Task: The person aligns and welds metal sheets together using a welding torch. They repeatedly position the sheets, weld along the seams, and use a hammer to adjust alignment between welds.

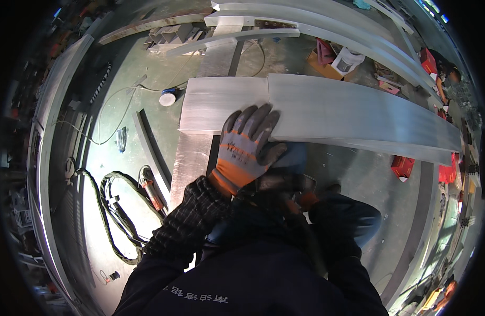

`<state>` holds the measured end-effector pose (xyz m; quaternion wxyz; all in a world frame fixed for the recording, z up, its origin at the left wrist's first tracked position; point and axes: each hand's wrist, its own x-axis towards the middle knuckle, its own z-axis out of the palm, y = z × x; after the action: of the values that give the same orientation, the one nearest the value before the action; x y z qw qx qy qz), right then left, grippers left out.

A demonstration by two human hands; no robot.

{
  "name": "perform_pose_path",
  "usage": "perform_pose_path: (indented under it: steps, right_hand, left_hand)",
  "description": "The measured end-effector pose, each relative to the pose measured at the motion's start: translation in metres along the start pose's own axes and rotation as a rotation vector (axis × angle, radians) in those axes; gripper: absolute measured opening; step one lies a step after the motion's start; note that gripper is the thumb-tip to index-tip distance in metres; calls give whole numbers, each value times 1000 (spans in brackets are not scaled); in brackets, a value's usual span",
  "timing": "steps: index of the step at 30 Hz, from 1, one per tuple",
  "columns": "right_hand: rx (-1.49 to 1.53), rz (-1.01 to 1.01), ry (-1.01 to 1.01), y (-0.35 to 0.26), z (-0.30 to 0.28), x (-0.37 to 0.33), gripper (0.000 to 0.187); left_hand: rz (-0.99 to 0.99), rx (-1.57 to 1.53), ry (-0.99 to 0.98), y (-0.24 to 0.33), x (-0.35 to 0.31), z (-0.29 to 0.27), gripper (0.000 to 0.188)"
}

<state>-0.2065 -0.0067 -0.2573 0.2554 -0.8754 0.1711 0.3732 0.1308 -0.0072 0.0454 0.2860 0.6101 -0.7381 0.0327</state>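
My left hand (246,141), in a grey and orange work glove, lies with its fingers stretched out on a wide silver metal profile (353,108). The palm rests over the profile's near edge, left of the middle. A seam (268,95) crosses the profile just beyond the fingertips. Low in front of my body, my right hand (304,202) shows only as a blurred patch of orange glove; its fingers are hidden. Beside it is a dark, boxy object (286,183), too blurred to name, below the profile's near edge.
An orange-bodied power tool (152,194) and a coiled black cable (108,210) lie at the left. Long metal beams (327,31) run across the back. A cardboard box (327,66) with a white bucket (348,60) stands behind the profile. A red box (402,167) sits right.
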Motion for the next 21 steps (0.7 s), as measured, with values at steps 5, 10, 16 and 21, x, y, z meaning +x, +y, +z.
perform_pose_path:
  steps: [5, 10, 16, 21]
  right_hand:
    - [402, 40, 342, -4, 51, 31, 29]
    - [664, 35, 527, 14, 62, 27, 24]
    - [680, 27, 397, -79, -129, -104, 34]
    - [521, -311, 966, -105, -100, -183, 31]
  left_hand:
    - [31, 194, -228, -15, 36, 6, 103]
    - [45, 237, -344, -9, 44, -4, 97]
    - [25, 230, -286, -4, -10, -48, 76]
    - [162, -270, -21, 32, -35, -39, 53]
